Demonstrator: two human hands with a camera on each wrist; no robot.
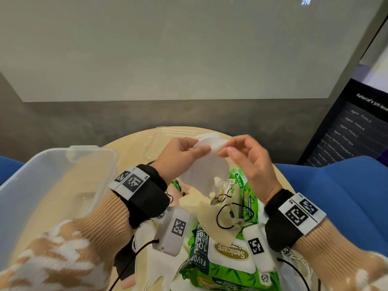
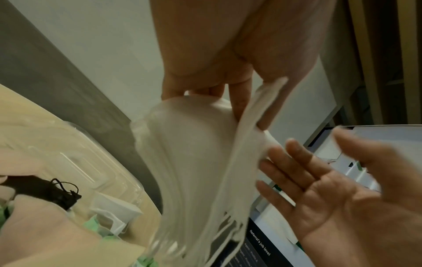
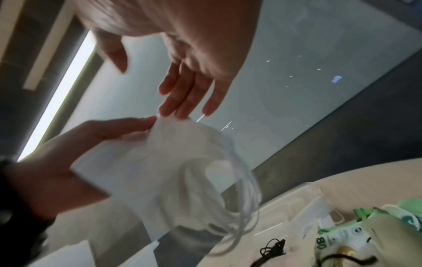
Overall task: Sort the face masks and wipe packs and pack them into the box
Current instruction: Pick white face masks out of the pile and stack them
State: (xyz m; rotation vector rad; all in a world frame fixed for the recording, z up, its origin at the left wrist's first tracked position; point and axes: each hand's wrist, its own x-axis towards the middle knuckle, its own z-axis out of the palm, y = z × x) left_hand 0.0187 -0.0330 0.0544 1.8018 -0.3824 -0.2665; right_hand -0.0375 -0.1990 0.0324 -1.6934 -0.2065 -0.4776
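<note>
Box (image 1: 52, 175) at nine o'clock seems empty; left hand (image 1: 178, 156) pinches a white mask (image 1: 201, 171), right hand (image 1: 249, 158) fingers spread; worktop (image 1: 130, 148) pile unsorted.

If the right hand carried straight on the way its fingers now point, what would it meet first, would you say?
Most likely the white face mask, whose top edge the right hand nearly touches or touches already; just beyond it, the left hand that holds the mask.

Office meeting room, wall screen (image 1: 354, 131) (job-referral text), blue seating (image 1: 336, 185)
</note>
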